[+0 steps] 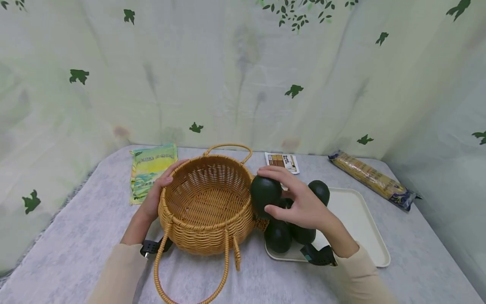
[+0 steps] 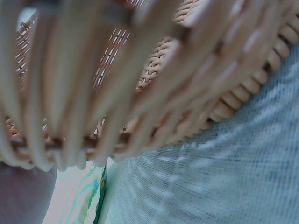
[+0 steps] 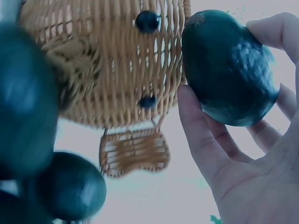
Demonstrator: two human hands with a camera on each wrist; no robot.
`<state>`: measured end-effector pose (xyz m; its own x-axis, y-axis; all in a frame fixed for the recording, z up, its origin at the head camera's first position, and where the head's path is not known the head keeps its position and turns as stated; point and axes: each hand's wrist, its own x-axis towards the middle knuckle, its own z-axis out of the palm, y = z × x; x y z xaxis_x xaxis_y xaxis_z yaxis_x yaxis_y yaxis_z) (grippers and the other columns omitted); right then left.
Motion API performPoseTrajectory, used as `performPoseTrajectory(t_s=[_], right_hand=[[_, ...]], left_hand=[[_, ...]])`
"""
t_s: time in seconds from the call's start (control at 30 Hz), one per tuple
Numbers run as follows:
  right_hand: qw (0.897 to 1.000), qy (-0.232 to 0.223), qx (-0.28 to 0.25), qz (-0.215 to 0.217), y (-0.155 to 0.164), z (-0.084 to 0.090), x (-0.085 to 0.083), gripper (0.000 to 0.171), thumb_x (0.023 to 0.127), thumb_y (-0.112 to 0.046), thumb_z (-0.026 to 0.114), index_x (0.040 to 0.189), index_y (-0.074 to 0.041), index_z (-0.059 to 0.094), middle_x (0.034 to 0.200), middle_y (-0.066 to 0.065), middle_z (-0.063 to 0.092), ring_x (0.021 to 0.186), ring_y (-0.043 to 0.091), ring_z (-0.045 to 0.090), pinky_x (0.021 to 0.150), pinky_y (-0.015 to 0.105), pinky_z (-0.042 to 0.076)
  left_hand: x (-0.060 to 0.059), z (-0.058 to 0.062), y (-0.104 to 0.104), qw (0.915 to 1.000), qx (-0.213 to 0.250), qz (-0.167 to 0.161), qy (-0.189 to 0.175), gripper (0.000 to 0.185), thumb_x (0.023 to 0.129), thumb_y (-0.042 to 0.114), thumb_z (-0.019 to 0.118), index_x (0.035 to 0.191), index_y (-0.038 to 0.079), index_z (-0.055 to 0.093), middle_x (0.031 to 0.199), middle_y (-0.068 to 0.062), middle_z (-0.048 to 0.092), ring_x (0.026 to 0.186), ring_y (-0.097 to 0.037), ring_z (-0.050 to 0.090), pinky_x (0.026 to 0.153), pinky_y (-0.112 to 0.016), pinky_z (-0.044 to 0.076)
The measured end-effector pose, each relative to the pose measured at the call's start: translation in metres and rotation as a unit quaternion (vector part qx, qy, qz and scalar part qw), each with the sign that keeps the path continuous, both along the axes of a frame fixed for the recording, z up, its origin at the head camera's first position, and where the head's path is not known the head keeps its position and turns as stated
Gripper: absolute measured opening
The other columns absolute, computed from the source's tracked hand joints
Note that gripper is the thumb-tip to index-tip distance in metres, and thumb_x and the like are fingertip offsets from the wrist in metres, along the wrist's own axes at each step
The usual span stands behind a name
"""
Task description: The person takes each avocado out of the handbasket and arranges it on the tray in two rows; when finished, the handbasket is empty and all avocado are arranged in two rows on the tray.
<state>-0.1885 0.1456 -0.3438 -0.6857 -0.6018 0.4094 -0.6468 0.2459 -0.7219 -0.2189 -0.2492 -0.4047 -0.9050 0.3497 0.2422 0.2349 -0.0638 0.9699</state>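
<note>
In the head view a wicker basket (image 1: 206,234) stands at the middle, its looped handle hanging at the front. My left hand (image 1: 156,194) rests along its left outer side, thumb at the rim; in the left wrist view the basket's weave (image 2: 112,93) hides most of that hand. My right hand (image 1: 298,202) holds a dark green avocado (image 1: 264,195) beside the basket's right rim. Thumb and fingers curve round this avocado (image 3: 229,65) in the right wrist view. Several more avocados (image 1: 278,236) lie on a white tray (image 1: 358,228) below the right hand.
A yellow-green packet (image 1: 152,166) lies behind the left hand. At the back are a small brown-and-white packet (image 1: 282,162) and, farther right, a long noodle-like package (image 1: 373,177). A woven lid piece (image 3: 135,151) hangs at the basket's side. Behind the table hangs a leaf-printed curtain (image 1: 228,84).
</note>
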Motion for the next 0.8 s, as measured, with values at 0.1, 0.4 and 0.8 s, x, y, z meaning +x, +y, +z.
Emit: performPoseTrajectory(t_s=[0.1, 0.4, 0.8], right_hand=[[1.0, 0.0, 0.015, -0.013, 0.011, -0.002, 0.001, 0.07, 0.09, -0.012, 0.077, 0.153, -0.026, 0.049, 0.159, 0.0, 0.041, 0.134, 0.023, 0.054, 0.089, 0.042, 0.059], [0.996, -0.015, 0.055, -0.063, 0.052, -0.013, 0.009, 0.069, 0.092, -0.014, 0.077, 0.153, -0.029, 0.048, 0.157, -0.003, 0.044, 0.128, 0.023, 0.058, 0.089, 0.04, 0.059], [0.992, -0.029, 0.093, -0.082, 0.095, -0.011, 0.014, 0.066, 0.091, -0.011, 0.078, 0.149, -0.022, 0.05, 0.154, 0.003, 0.047, 0.129, 0.016, 0.054, 0.082, 0.041, 0.06]], left_hand=[[0.0, 0.001, 0.001, 1.0, 0.001, -0.001, 0.0, 0.059, 0.105, 0.031, 0.027, 0.163, 0.017, 0.027, 0.156, -0.005, 0.037, 0.144, -0.032, 0.036, 0.108, -0.035, 0.044], [-0.001, 0.002, 0.003, 1.0, -0.003, 0.0, -0.006, 0.06, 0.105, 0.032, 0.027, 0.163, 0.017, 0.027, 0.156, -0.002, 0.037, 0.145, -0.033, 0.034, 0.109, -0.034, 0.043], [0.0, 0.001, 0.001, 1.0, -0.005, 0.004, -0.002, 0.059, 0.105, 0.032, 0.026, 0.163, 0.018, 0.027, 0.156, -0.005, 0.037, 0.143, -0.032, 0.038, 0.106, -0.034, 0.046]])
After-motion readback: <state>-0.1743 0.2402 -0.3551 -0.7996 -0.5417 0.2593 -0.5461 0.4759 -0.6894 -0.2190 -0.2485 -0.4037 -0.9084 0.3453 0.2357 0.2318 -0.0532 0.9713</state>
